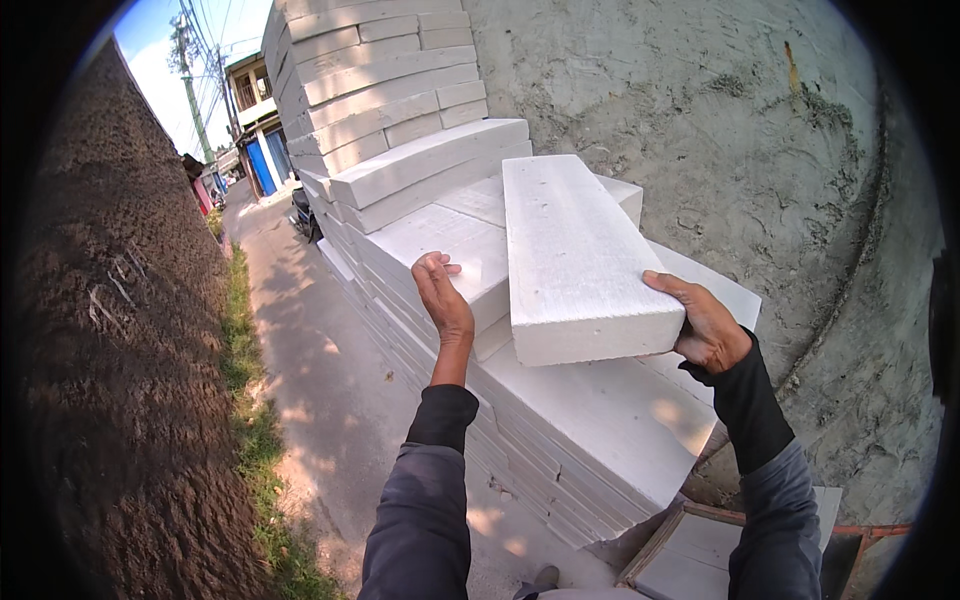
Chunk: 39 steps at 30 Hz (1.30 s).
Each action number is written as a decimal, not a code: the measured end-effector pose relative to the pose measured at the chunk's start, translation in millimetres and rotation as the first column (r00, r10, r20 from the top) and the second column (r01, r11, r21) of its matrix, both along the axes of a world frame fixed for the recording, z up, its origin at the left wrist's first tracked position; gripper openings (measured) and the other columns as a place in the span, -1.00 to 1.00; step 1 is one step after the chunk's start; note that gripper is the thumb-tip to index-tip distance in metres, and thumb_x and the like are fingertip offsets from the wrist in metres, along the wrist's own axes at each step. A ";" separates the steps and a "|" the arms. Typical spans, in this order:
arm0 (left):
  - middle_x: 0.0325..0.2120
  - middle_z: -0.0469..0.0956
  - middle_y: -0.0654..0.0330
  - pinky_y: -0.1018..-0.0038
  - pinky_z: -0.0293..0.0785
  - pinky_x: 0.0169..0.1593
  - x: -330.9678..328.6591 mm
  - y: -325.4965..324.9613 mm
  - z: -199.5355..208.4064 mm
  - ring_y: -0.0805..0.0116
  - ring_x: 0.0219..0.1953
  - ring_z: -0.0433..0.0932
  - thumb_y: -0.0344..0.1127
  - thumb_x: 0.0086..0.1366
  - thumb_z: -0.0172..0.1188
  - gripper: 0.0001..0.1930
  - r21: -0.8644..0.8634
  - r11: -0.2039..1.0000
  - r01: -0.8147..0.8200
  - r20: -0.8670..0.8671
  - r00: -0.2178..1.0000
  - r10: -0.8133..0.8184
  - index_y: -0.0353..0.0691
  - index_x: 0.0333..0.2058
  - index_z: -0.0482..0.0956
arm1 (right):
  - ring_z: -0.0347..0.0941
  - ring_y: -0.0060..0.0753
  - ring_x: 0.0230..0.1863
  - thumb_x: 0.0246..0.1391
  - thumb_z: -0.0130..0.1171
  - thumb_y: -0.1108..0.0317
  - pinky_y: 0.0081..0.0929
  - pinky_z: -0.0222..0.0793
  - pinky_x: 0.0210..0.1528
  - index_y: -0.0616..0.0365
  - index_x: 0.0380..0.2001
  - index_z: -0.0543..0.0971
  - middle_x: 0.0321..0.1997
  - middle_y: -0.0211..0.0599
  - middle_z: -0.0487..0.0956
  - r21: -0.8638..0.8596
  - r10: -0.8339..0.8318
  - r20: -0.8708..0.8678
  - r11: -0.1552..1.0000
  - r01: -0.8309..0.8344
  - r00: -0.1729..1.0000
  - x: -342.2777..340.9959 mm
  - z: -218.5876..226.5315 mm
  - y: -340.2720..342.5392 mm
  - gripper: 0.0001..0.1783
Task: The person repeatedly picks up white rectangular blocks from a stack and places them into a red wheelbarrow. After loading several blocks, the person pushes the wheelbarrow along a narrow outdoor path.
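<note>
A long white lightweight concrete block (pixel 580 250) is tilted over the stepped top of a stack of like blocks (pixel 600 410). My right hand (pixel 712 325) grips its near right corner, thumb on the top face and fingers reaching underneath, where they are partly hidden. The block's far end lies over the blocks behind; whether it rests on them I cannot tell. My left hand (pixel 443 295) is held up just left of the block, apart from it, with fingers loosely bent and nothing in them.
The stack rises higher at the back (pixel 380 80), against a rough grey wall (pixel 680 90). On the left a paved lane (pixel 330 390) runs past a grass strip (pixel 245 350) and a dark rough wall (pixel 130 330). A wood-edged frame (pixel 650 545) stands at the lower right.
</note>
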<state>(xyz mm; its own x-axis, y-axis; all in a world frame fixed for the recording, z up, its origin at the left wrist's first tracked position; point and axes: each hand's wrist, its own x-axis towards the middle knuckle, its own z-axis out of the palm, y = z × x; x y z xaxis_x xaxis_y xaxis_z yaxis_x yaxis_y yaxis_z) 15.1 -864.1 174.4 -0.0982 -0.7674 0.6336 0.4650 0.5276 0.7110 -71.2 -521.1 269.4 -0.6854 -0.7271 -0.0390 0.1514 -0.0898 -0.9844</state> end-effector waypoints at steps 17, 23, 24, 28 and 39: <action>0.31 0.28 -0.31 0.04 0.35 0.35 -29.9 106.6 23.2 -0.12 0.36 0.31 0.53 0.20 0.23 0.23 0.462 0.396 0.794 -0.051 0.470 -0.881 -0.49 0.43 0.07 | 0.40 -0.15 0.33 0.17 0.34 0.18 -0.29 0.27 0.39 0.43 0.51 0.04 0.32 0.14 0.42 -0.056 -0.074 0.206 0.995 0.087 0.976 93.2 -63.7 147.7 0.03; 0.12 0.50 -0.13 0.16 0.60 0.05 -49.2 122.1 38.7 0.00 0.07 0.58 0.04 0.22 0.35 -0.18 0.585 0.333 0.739 -0.066 0.453 -0.889 -0.35 0.32 0.32 | 0.39 -0.20 0.33 0.12 0.39 0.19 -0.32 0.25 0.39 0.32 0.53 0.10 0.37 0.06 0.42 -0.072 -0.075 0.233 0.993 0.094 0.970 110.4 -80.0 170.0 0.04; 0.11 0.50 -0.12 0.17 0.60 0.05 -38.9 129.3 38.7 0.01 0.06 0.58 0.00 0.22 0.33 -0.20 0.570 0.326 0.754 -0.072 0.441 -0.895 -0.35 0.31 0.32 | 0.38 -0.17 0.35 0.10 0.40 0.18 -0.30 0.22 0.41 0.32 0.53 0.10 0.37 0.08 0.42 -0.064 -0.074 0.217 0.994 0.090 0.973 116.7 -82.6 176.8 0.05; 0.09 0.51 -0.11 0.21 0.61 0.04 -35.5 177.8 26.1 0.05 0.06 0.59 -0.04 0.21 0.28 -0.22 0.513 0.259 0.818 -0.083 0.348 -0.934 -0.39 0.30 0.31 | 0.30 -0.06 0.41 0.03 0.44 0.13 -0.21 0.12 0.47 0.32 0.53 0.11 0.41 0.15 0.38 -0.007 -0.131 0.170 0.991 0.135 0.977 136.7 -91.9 222.2 0.11; -0.07 0.52 -0.32 0.27 0.74 -0.31 -56.7 423.5 41.7 0.00 -0.24 0.74 0.10 0.26 0.20 -0.16 0.428 0.050 0.903 0.207 -0.044 -0.977 -0.58 0.24 0.31 | 0.18 0.07 0.50 -0.05 0.43 0.01 -0.10 0.03 0.51 0.28 0.54 0.08 0.49 0.24 0.27 -0.030 -0.530 0.125 0.843 0.537 0.839 249.8 -153.3 384.8 0.20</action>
